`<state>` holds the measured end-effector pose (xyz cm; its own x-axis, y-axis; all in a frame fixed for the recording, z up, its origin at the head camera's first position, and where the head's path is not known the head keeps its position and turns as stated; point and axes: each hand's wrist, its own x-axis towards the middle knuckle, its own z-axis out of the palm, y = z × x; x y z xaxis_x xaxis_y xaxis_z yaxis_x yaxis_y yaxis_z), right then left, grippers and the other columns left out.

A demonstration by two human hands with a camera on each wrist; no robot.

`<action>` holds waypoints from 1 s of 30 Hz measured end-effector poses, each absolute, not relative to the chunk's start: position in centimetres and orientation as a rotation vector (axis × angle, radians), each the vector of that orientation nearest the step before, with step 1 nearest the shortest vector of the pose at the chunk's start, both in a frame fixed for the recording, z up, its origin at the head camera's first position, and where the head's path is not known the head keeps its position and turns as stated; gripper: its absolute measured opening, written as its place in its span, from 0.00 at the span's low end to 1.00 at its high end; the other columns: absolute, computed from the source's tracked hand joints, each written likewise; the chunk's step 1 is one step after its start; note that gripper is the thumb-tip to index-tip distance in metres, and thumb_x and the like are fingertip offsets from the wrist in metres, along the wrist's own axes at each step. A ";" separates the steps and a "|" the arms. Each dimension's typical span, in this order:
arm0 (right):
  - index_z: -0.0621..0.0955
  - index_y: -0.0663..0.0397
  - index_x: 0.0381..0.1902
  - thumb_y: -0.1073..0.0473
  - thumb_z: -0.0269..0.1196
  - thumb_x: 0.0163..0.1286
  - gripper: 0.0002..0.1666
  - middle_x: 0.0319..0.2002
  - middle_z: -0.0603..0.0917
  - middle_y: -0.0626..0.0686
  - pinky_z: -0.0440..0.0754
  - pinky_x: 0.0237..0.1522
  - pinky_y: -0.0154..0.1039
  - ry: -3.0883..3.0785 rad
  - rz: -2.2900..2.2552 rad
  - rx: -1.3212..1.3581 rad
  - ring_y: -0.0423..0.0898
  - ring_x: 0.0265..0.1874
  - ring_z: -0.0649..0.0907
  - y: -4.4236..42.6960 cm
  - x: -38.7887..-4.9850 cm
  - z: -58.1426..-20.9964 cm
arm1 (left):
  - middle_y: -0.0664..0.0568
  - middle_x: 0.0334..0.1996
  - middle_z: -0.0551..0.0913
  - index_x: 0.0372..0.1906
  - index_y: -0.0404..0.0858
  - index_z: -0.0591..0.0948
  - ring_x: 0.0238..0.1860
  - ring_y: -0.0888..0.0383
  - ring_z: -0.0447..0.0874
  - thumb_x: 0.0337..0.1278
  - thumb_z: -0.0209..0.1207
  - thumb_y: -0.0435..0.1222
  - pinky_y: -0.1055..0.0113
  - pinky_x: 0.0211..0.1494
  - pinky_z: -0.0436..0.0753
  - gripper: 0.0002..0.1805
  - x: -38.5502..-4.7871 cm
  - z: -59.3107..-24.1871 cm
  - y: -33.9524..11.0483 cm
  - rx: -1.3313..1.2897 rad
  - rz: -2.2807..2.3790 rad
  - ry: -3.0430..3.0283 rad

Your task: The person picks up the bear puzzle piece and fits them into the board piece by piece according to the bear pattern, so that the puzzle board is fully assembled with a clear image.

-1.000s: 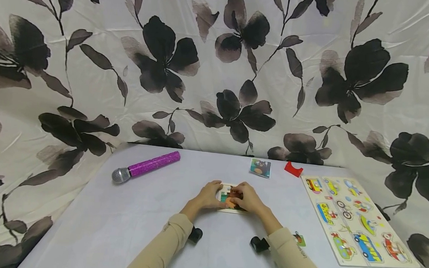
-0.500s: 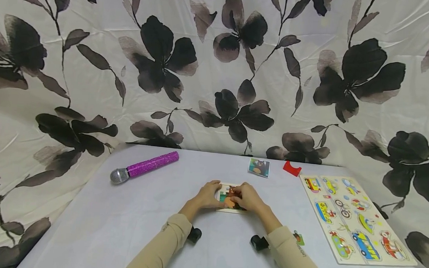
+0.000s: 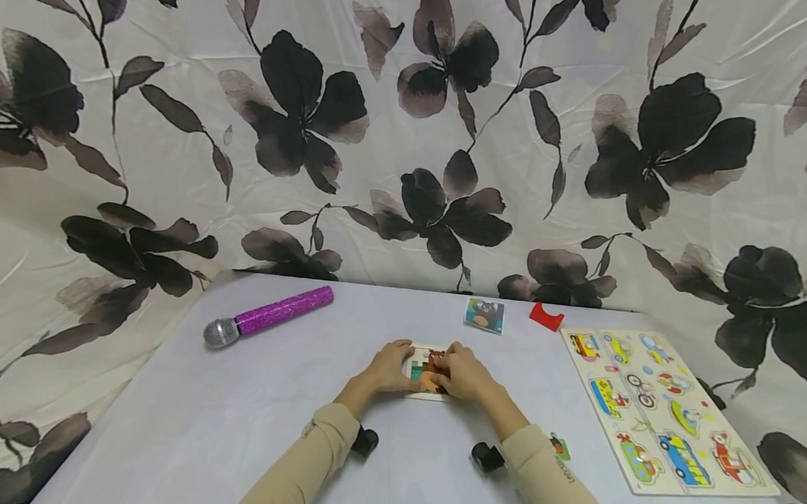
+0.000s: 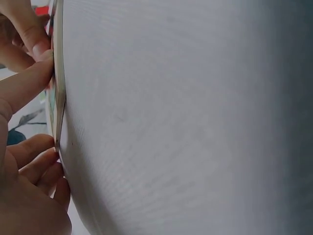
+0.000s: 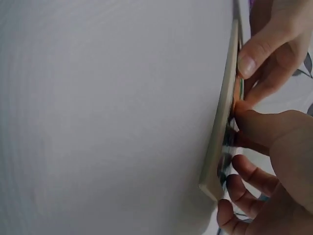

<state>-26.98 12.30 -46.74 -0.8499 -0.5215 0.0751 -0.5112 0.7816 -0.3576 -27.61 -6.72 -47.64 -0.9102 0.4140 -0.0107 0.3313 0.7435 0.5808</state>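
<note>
A small wooden jigsaw puzzle (image 3: 419, 373) with a brown bear picture lies on the white table between the hands. My left hand (image 3: 387, 367) grips its left side, thumb at the near edge and fingers at the far corner. Over the right part of the picture, my right hand (image 3: 469, 373) has curled fingers, with thumb and index finger pinching at a puzzle piece mostly hidden beneath them. In the right wrist view the puzzle's pale edge (image 5: 222, 117) is seen side-on, with the thumb and fingertips at its face. The left wrist view shows the left fingers (image 4: 36, 164) against the puzzle's edge.
A purple glitter microphone (image 3: 270, 317) lies at the back left. Behind the hands are a bear picture card (image 3: 484, 316) and a red curved piece (image 3: 546, 316). A vehicle peg puzzle board (image 3: 665, 418) lies at right. A small loose puzzle piece (image 3: 560, 447) sits beside the right sleeve.
The head view drifts slightly, shifting everything a little left. Both hands stay at the puzzle; the right fingers move only slightly over the picture.
</note>
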 end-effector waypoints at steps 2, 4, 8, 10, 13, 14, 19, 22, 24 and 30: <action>0.84 0.62 0.47 0.58 0.65 0.63 0.17 0.37 0.77 0.58 0.78 0.37 0.47 2.912 -0.643 -0.831 0.50 0.36 0.74 12.6 -27.0 -46.7 | 0.36 0.65 0.66 0.59 0.26 0.71 0.66 0.39 0.61 0.41 0.70 0.47 0.48 0.68 0.63 0.42 -27.6 -47.7 -6.7 0.608 0.902 2.798; 0.84 0.64 0.45 0.60 0.67 0.60 0.17 0.34 0.79 0.56 0.77 0.36 0.43 2.895 -0.739 -0.830 0.48 0.34 0.74 12.8 -27.1 -46.8 | 0.36 0.65 0.65 0.59 0.26 0.71 0.66 0.39 0.61 0.41 0.70 0.48 0.48 0.68 0.63 0.42 -27.6 -47.8 -6.7 0.615 0.900 2.794; 0.87 0.63 0.33 0.60 0.71 0.54 0.12 0.29 0.82 0.51 0.77 0.36 0.37 2.889 -0.949 -0.742 0.43 0.33 0.75 13.1 -27.3 -47.2 | 0.37 0.65 0.65 0.60 0.26 0.71 0.67 0.40 0.61 0.41 0.70 0.48 0.48 0.68 0.63 0.43 -27.6 -47.8 -6.7 0.609 0.903 2.785; 0.88 0.62 0.30 0.60 0.71 0.53 0.09 0.29 0.82 0.50 0.77 0.37 0.38 2.895 -1.021 -0.695 0.43 0.33 0.76 13.0 -27.2 -47.3 | 0.36 0.65 0.65 0.60 0.26 0.71 0.67 0.40 0.61 0.41 0.70 0.48 0.47 0.68 0.62 0.43 -27.5 -47.7 -6.7 0.601 0.911 2.787; 0.87 0.62 0.30 0.60 0.71 0.55 0.09 0.30 0.82 0.51 0.79 0.39 0.41 2.930 -0.980 -0.759 0.45 0.34 0.77 12.9 -27.0 -47.5 | 0.36 0.65 0.65 0.60 0.26 0.71 0.67 0.39 0.60 0.41 0.71 0.47 0.46 0.68 0.62 0.42 -27.5 -47.5 -6.8 0.589 0.928 2.788; 0.87 0.62 0.31 0.59 0.70 0.56 0.10 0.32 0.81 0.52 0.79 0.39 0.43 2.938 -0.945 -0.794 0.46 0.35 0.77 13.0 -26.8 -47.4 | 0.36 0.65 0.65 0.60 0.26 0.71 0.67 0.39 0.60 0.41 0.71 0.47 0.46 0.68 0.62 0.42 -27.5 -47.4 -6.8 0.586 0.931 2.787; 0.85 0.65 0.42 0.55 0.66 0.62 0.18 0.39 0.80 0.57 0.79 0.41 0.46 2.888 -0.850 -0.935 0.49 0.38 0.77 14.1 -25.9 -46.8 | 0.37 0.66 0.65 0.60 0.26 0.70 0.67 0.39 0.60 0.42 0.70 0.47 0.47 0.68 0.63 0.42 -27.4 -47.4 -6.8 0.577 0.922 2.787; 0.83 0.66 0.47 0.56 0.65 0.62 0.20 0.42 0.81 0.59 0.79 0.40 0.45 2.828 -0.936 -0.863 0.51 0.38 0.78 16.0 -25.2 -45.9 | 0.36 0.65 0.66 0.59 0.25 0.71 0.66 0.39 0.62 0.42 0.71 0.47 0.48 0.68 0.63 0.41 -27.4 -47.5 -6.8 0.589 0.908 2.804; 0.81 0.66 0.50 0.57 0.67 0.60 0.22 0.43 0.81 0.61 0.79 0.40 0.46 2.806 -0.985 -0.770 0.52 0.38 0.79 17.9 -24.7 -45.3 | 0.36 0.64 0.66 0.59 0.25 0.71 0.65 0.39 0.62 0.41 0.71 0.47 0.48 0.67 0.63 0.42 -27.4 -47.6 -6.7 0.595 0.908 2.810; 0.78 0.65 0.53 0.58 0.70 0.55 0.29 0.42 0.82 0.58 0.78 0.37 0.42 2.781 -0.983 -0.465 0.49 0.36 0.77 23.6 -22.7 -44.5 | 0.36 0.64 0.66 0.60 0.26 0.71 0.66 0.40 0.63 0.41 0.71 0.47 0.49 0.68 0.64 0.42 -27.5 -47.7 -6.8 0.594 0.895 2.822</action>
<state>-22.72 23.64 -44.46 -0.9397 -0.3393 -0.0421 -0.2374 0.7362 -0.6338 -27.47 -6.76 -47.66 -0.9155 0.4024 0.0025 0.3304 0.7479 0.5757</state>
